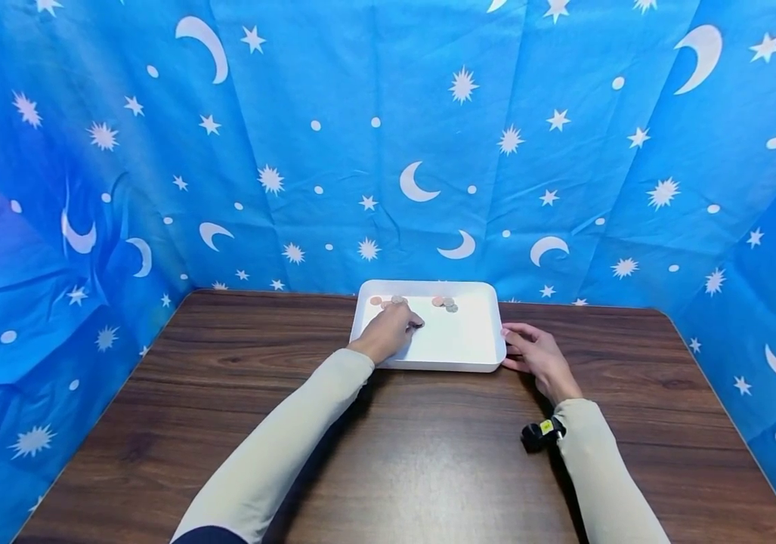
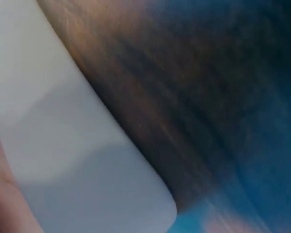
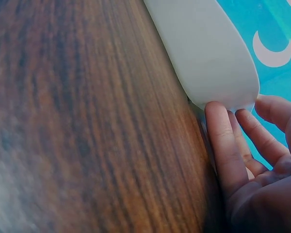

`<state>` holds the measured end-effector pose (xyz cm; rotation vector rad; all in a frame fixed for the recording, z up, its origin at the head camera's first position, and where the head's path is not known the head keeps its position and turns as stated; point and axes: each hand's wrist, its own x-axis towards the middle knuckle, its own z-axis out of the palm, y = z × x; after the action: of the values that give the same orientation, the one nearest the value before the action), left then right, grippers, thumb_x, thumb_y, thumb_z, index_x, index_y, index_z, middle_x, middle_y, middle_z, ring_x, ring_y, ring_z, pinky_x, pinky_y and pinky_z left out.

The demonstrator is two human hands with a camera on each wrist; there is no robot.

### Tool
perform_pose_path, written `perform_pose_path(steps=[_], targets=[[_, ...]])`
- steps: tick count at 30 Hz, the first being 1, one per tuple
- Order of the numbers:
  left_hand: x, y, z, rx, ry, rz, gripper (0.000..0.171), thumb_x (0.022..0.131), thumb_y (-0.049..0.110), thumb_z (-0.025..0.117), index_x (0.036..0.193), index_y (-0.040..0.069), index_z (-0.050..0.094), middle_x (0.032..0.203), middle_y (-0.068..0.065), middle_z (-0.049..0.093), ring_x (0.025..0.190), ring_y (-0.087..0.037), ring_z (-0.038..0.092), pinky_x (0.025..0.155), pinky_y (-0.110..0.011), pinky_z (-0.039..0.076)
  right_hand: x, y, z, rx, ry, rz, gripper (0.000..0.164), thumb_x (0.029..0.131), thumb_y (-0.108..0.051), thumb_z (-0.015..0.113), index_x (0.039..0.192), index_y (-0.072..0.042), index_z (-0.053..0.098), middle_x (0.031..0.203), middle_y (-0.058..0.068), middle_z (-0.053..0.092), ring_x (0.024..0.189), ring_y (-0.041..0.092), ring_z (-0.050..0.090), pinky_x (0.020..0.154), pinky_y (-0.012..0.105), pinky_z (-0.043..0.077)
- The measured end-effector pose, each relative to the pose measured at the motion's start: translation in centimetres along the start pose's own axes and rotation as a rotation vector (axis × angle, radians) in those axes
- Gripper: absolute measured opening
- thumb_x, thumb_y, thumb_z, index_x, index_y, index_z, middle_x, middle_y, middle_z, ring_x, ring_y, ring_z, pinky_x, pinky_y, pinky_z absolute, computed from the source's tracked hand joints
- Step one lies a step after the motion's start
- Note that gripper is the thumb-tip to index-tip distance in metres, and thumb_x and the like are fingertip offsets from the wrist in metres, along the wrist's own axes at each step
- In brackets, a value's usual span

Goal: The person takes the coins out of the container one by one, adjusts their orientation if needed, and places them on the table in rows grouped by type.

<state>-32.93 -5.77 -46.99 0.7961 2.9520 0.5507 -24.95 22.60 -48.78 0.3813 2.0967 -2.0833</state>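
A white shallow rectangular tray lies near the table's back edge. My left hand reaches into its left part and pinches a small dark coin at the fingertips. Copper and silver coins lie beyond that hand, partly hidden by it; another small group of coins rests to the right. At the tray's right end, my right hand holds the side, thumb by the rim and fingers against the outer wall. The left wrist view shows only the tray wall and a sliver of skin.
A brown wood-grain table spreads in front of the tray. Behind and on both sides hangs a blue curtain with white moons and stars. A black strapped device sits on the right wrist.
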Motion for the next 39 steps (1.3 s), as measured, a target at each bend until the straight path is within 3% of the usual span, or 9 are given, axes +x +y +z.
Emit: perform_pose_path(steps=[4,8,11,14,17,29,39], targets=[[-0.1,0.0,0.2,-0.008,0.010,-0.001,0.025,0.102,0.004,0.068,0.123,0.011,0.080,0.128,-0.006,0.075,0.135,-0.025,0.060,0.107,-0.040,0.052,0.1,0.1,0.1,-0.002,0.010,0.000,0.048,0.110,-0.023,0.059,0.151,0.002,0.051,0.128,0.017,0.062,0.090,0.009,0.069,0.079,0.025,0.061],[0.0,0.0,-0.1,-0.063,0.044,-0.037,0.021,0.102,0.005,0.069,0.119,0.009,0.081,0.120,-0.007,0.077,0.122,-0.023,0.067,0.098,-0.038,0.056,0.2,0.2,0.1,-0.013,0.014,0.002,0.048,0.111,-0.023,0.058,0.151,0.002,0.051,0.131,0.020,0.061,0.090,0.009,0.069,0.079,0.025,0.061],[0.2,0.1,-0.5,-0.175,0.054,-0.096,0.021,0.101,0.004,0.070,0.118,0.006,0.081,0.113,-0.009,0.076,0.105,-0.021,0.070,0.089,-0.037,0.058,0.3,0.2,0.1,-0.015,0.015,0.000,0.048,0.111,-0.022,0.058,0.151,0.002,0.051,0.132,0.020,0.060,0.091,0.010,0.069,0.079,0.025,0.061],[0.7,0.2,-0.9,-0.296,0.042,-0.164,0.021,0.099,0.002,0.071,0.117,0.004,0.080,0.111,-0.009,0.075,0.100,-0.021,0.068,0.088,-0.036,0.057,0.3,0.0,0.0,-0.005,0.017,-0.008,0.047,0.110,-0.022,0.058,0.150,0.003,0.052,0.131,0.020,0.060,0.091,0.011,0.068,0.079,0.025,0.061],[1.0,0.0,-0.9,-0.358,0.030,-0.218,0.020,0.095,0.001,0.075,0.114,0.003,0.081,0.108,-0.009,0.074,0.098,-0.021,0.067,0.089,-0.036,0.056,0.3,-0.1,0.0,0.001,0.018,-0.010,0.047,0.110,-0.020,0.059,0.149,0.004,0.052,0.126,0.017,0.061,0.090,0.011,0.068,0.079,0.025,0.061],[1.6,-0.1,-0.3,-0.388,0.052,-0.320,0.020,0.089,0.006,0.085,0.109,0.005,0.082,0.098,-0.004,0.072,0.090,-0.018,0.065,0.083,-0.034,0.052,0.3,-0.1,0.0,0.006,0.015,-0.004,0.046,0.110,-0.020,0.058,0.150,0.004,0.052,0.125,0.016,0.061,0.089,0.011,0.068,0.079,0.026,0.061],[1.5,0.0,0.0,-0.373,0.053,-0.293,0.021,0.089,0.002,0.084,0.110,0.004,0.082,0.099,-0.006,0.070,0.091,-0.020,0.062,0.083,-0.034,0.052,0.3,0.1,0.0,-0.007,0.016,-0.003,0.047,0.110,-0.021,0.058,0.150,0.003,0.052,0.129,0.019,0.059,0.090,0.012,0.067,0.079,0.025,0.061]])
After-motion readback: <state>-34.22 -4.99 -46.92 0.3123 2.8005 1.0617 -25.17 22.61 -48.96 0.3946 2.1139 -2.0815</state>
